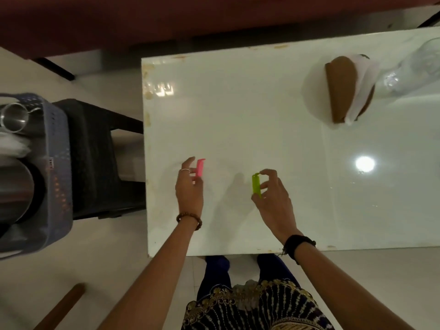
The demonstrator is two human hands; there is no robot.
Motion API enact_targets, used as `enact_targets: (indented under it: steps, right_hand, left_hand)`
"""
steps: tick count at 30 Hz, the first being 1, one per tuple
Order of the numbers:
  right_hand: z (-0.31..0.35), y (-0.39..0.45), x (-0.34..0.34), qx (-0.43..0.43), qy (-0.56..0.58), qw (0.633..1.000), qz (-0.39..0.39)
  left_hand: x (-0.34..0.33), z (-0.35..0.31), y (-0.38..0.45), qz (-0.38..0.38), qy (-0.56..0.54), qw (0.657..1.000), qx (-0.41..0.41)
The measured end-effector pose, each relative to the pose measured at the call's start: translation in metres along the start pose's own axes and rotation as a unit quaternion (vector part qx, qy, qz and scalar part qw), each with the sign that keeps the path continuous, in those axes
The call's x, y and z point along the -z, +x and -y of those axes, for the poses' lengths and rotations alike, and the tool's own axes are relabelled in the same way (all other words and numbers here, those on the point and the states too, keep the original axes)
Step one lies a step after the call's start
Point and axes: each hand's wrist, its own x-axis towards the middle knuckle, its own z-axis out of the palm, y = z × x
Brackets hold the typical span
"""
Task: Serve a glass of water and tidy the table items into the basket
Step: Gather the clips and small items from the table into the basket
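Over the near part of the white table [238, 115], my left hand [189, 191] pinches a small pink plastic clip [200, 167] between its fingertips. My right hand [273, 196] pinches a small green plastic clip [256, 186] between thumb and fingers. The two clips are about a hand's width apart. A blue-grey plastic basket [59, 163] stands on a dark stool to the left of the table, holding a steel cup [14, 116] and a large steel vessel [14, 191].
At the table's far right a brown holder with white napkins [342, 89] stands beside a clear glass bottle [414, 67]. The dark stool [100, 158] sits between basket and table. A wooden stick [62, 306] lies on the floor at lower left.
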Motion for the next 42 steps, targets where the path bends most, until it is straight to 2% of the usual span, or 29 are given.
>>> enact_targets:
  steps: [2,5,7,9,12,14,18,25,27,29,33,35,39,42]
  right_hand:
    - [0.033,-0.004,-0.014,0.054,0.033,0.998,-0.007]
    - [0.095,-0.011,-0.044,0.123,0.087,0.988,0.014]
    - [0.137,-0.016,-0.068,0.147,0.136,0.978,0.051]
    - [0.182,-0.025,-0.098,0.172,0.173,0.965,0.098]
    - [0.237,-0.037,-0.148,0.222,0.165,0.950,0.147]
    - [0.265,-0.044,-0.185,0.268,0.108,0.945,0.155]
    - [0.287,-0.048,-0.243,0.326,-0.041,0.932,0.151]
    - [0.279,-0.040,-0.289,0.384,-0.272,0.879,0.079]
    - [0.275,-0.037,-0.289,0.389,-0.291,0.871,0.077]
    - [0.274,-0.038,-0.287,0.401,-0.288,0.866,0.080]
    - [0.265,-0.041,-0.263,0.435,-0.190,0.877,0.079]
    - [0.250,-0.038,-0.235,0.432,-0.167,0.883,0.076]
    - [0.187,-0.028,-0.164,0.380,-0.194,0.902,0.065]
    - [0.118,-0.020,-0.104,0.322,-0.216,0.920,0.060]
  left_hand:
    - [0.017,-0.011,-0.003,-0.022,-0.074,0.997,0.014]
    - [0.069,-0.019,-0.001,-0.068,-0.124,0.990,-0.002]
    - [0.115,-0.021,0.002,-0.108,-0.129,0.985,-0.035]
    - [0.170,-0.015,0.009,-0.182,-0.108,0.975,-0.068]
    - [0.242,0.011,0.022,-0.280,-0.084,0.955,-0.045]
    - [0.279,0.036,0.029,-0.280,-0.041,0.959,-0.007]
    - [0.307,0.079,0.042,-0.203,0.041,0.975,0.081]
    - [0.299,0.111,0.057,-0.120,0.033,0.983,0.131]
    - [0.296,0.111,0.058,-0.096,0.050,0.984,0.144]
    - [0.295,0.106,0.055,-0.108,0.065,0.983,0.136]
    - [0.285,0.081,0.039,-0.205,0.077,0.975,0.023]
    - [0.267,0.065,0.027,-0.209,0.104,0.972,-0.037]
    - [0.198,0.039,0.000,-0.141,0.152,0.964,-0.166]
    - [0.126,0.018,-0.024,-0.060,0.186,0.962,-0.190]
